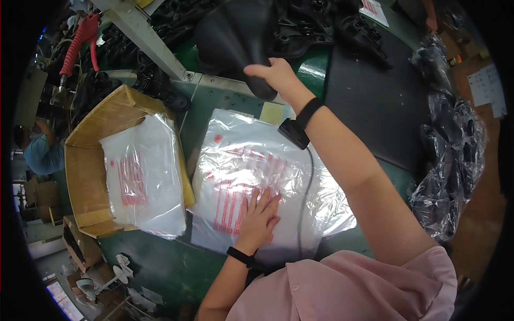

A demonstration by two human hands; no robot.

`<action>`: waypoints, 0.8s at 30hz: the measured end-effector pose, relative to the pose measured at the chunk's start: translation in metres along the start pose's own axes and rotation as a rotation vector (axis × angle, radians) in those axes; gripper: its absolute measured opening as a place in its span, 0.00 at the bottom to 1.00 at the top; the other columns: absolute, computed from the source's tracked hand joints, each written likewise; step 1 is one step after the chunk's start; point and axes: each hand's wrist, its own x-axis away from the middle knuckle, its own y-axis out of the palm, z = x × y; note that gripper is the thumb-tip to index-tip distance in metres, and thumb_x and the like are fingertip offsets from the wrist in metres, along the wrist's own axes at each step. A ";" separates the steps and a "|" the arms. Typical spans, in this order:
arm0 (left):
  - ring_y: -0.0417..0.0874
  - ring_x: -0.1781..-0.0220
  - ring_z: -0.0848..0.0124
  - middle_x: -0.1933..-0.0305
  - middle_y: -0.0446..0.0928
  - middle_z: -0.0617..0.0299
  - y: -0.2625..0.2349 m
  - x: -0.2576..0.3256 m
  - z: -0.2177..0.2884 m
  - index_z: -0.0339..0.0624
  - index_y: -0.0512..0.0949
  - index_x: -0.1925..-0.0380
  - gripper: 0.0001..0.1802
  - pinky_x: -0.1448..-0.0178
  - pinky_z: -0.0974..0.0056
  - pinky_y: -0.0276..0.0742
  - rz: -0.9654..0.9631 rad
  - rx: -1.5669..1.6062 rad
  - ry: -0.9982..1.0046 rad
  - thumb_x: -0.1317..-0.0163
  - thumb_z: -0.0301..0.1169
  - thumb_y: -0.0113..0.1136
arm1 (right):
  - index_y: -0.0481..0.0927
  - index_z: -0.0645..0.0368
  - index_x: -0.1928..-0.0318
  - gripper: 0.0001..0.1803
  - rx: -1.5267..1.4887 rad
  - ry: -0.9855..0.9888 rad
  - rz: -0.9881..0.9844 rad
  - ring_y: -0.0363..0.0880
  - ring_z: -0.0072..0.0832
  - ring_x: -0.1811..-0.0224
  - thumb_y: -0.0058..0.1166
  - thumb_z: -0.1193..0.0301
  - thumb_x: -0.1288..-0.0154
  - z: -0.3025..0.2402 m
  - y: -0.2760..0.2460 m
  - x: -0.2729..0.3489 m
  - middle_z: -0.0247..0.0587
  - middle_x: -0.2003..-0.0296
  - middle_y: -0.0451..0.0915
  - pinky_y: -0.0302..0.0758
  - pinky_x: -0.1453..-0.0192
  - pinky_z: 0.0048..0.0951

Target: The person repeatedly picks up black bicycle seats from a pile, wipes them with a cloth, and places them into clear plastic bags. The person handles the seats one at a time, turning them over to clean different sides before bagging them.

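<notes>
While leaning over a broad green workbench (160, 262), reaches far out toward twelve o'clock. Has a dark mat (375, 101) laid out at two o'clock and, at nine, a yellow box (83, 176) holding clear bags (147, 176), apparently placed close by for easy reach. Faces, at the dial's centre, a stack of red-printed bags (251, 168), likely laid flat to spare the film from creasing. Grips a black bicycle saddle (230, 37) at twelve o'clock, just beyond the stack, with the right hand (276, 77) closed partway around the narrow nose, probably as the slimmest part to grasp. Rests the left hand (259, 219) at six o'clock, palm down with fingers spread on the stack, gripping nothing, seemingly to steady the slippery film. Wears a black band (241, 256) on the left wrist.
</notes>
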 end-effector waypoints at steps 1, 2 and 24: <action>0.53 0.25 0.47 0.28 0.60 0.55 -0.001 0.002 -0.001 0.59 0.67 0.34 0.34 0.27 0.38 0.45 0.029 0.022 -0.006 0.44 0.37 0.63 | 0.78 0.69 0.53 0.28 -0.357 0.119 -0.123 0.83 0.30 0.62 0.68 0.60 0.49 -0.009 -0.009 0.013 0.47 0.61 0.82 0.79 0.58 0.31; 0.54 0.26 0.47 0.29 0.61 0.55 -0.001 0.003 0.002 0.58 0.67 0.35 0.34 0.27 0.38 0.46 0.056 0.043 -0.008 0.44 0.37 0.64 | 0.77 0.69 0.52 0.24 -0.557 0.196 -0.276 0.83 0.31 0.63 0.64 0.62 0.43 -0.010 -0.023 0.029 0.47 0.60 0.82 0.81 0.61 0.32; 0.73 0.49 0.52 0.52 0.72 0.49 0.069 0.003 0.131 0.37 0.70 0.47 0.30 0.45 0.52 0.71 0.202 -0.177 -0.011 0.47 0.40 0.67 | 0.73 0.69 0.55 0.21 -0.490 0.301 0.186 0.84 0.32 0.68 0.60 0.68 0.45 0.088 -0.257 0.534 0.49 0.65 0.82 0.81 0.65 0.28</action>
